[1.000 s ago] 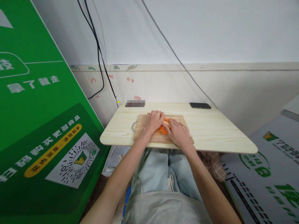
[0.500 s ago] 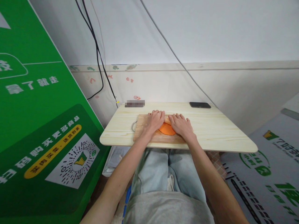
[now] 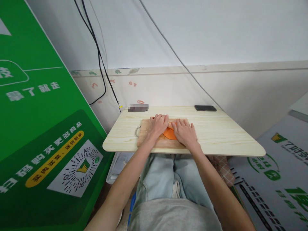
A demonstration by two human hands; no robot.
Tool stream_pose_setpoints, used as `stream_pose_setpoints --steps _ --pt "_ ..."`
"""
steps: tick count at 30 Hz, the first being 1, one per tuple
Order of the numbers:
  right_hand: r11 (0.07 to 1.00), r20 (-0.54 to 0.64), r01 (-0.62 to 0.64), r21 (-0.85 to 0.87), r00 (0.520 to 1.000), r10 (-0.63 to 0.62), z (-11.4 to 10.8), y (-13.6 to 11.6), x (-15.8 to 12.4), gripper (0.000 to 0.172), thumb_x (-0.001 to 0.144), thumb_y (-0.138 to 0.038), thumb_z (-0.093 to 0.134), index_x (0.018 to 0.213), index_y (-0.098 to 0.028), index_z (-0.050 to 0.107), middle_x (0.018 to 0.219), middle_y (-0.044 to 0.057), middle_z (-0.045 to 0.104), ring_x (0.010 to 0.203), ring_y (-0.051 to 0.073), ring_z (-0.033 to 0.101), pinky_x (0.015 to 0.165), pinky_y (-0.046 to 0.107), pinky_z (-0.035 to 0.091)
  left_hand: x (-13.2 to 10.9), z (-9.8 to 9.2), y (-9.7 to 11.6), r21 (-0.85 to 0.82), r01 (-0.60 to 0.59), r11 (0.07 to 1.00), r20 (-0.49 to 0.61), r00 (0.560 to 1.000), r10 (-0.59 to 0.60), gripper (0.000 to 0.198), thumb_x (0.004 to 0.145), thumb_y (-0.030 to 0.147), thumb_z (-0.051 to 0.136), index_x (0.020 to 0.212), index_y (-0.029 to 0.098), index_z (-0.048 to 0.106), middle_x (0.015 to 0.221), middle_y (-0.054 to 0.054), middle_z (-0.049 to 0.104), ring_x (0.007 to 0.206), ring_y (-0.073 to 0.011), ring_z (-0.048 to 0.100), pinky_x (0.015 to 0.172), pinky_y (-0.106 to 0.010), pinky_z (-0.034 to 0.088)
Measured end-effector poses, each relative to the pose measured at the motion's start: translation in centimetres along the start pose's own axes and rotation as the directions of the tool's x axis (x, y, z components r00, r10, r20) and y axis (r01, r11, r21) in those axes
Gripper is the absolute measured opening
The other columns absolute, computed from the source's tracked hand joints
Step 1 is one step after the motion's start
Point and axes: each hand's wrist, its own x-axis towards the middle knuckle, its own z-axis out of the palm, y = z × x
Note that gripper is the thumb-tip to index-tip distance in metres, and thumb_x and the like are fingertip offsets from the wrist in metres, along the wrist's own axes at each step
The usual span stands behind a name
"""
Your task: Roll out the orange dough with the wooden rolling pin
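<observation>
A flat orange sheet of dough (image 3: pixel 169 134) lies on a wooden cutting board (image 3: pixel 143 125) with a metal handle at its left. Between my hands shows a short stretch of a light wooden rolling pin (image 3: pixel 170 125), over the far part of the dough. My left hand (image 3: pixel 159 124) is closed over the pin's left part, knuckles up. Curled over its right part is my right hand (image 3: pixel 184 130), which also covers the dough's right edge. Both ends of the pin are hidden under my hands.
The board rests on a pale wood-grain table (image 3: pixel 221 134). A black phone (image 3: pixel 205 108) lies near the back right edge, and a blurred-out dark object (image 3: pixel 138 108) at the back left. Cables (image 3: pixel 99 54) hang along the wall. A green panel (image 3: pixel 48 106) stands at left.
My right hand has shifted slightly left, nearer my left hand, and covers more of the dough. The pin stays under both hands. The view has tilted a little.
</observation>
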Motion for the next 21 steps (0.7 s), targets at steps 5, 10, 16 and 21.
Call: stream_pose_setpoints --steps 5,10,16,21 --pt "0.999 0.155 0.023 -0.029 0.988 -0.018 -1.2 2.3 2.8 0.063 0.122 -0.044 0.014 0.163 -0.026 0.059 0.171 0.019 0.057 0.156 0.039 0.049 0.122 0.073 0.040 0.0 0.0 0.0 -0.008 0.012 1.000 -0.029 0.999 -0.012 0.046 0.123 0.035 0.035 0.113 0.023 0.078 0.134 -0.010 0.078 0.132 -0.0270 0.063 0.109 -0.043 0.044" --pt "1.000 -0.046 0.017 -0.008 0.999 -0.017 0.1 0.0 -0.6 0.067 0.121 -0.042 0.018 0.168 -0.011 0.053 0.170 0.024 0.059 0.158 0.037 0.050 0.127 0.060 0.040 0.1 0.1 -0.2 -0.001 0.024 1.000 -0.039 0.999 -0.024 0.043 0.122 0.034 0.038 0.111 0.024 0.078 0.131 -0.009 0.078 0.128 -0.0277 0.062 0.107 -0.044 0.044" --pt "0.998 -0.207 0.024 0.057 0.978 -0.012 2.1 -2.6 -3.9 0.070 0.119 -0.042 0.023 0.171 -0.002 0.048 0.170 0.028 0.058 0.159 0.039 0.051 0.127 0.055 0.041 0.2 0.4 -0.4 0.003 0.038 0.999 -0.066 0.997 -0.038 0.047 0.122 0.033 0.036 0.107 0.024 0.079 0.127 -0.010 0.079 0.126 -0.0283 0.063 0.107 -0.045 0.044" --pt "0.999 -0.092 -0.038 0.008 0.995 0.038 0.2 -0.3 -0.8 0.067 0.122 -0.043 0.021 0.165 -0.006 0.055 0.163 0.028 0.064 0.155 0.038 0.054 0.123 0.056 0.043 0.1 0.2 -0.1 -0.010 -0.001 1.000 -0.029 1.000 0.000 0.045 0.122 0.036 0.038 0.110 0.024 0.079 0.130 -0.011 0.078 0.129 -0.0280 0.062 0.107 -0.044 0.046"
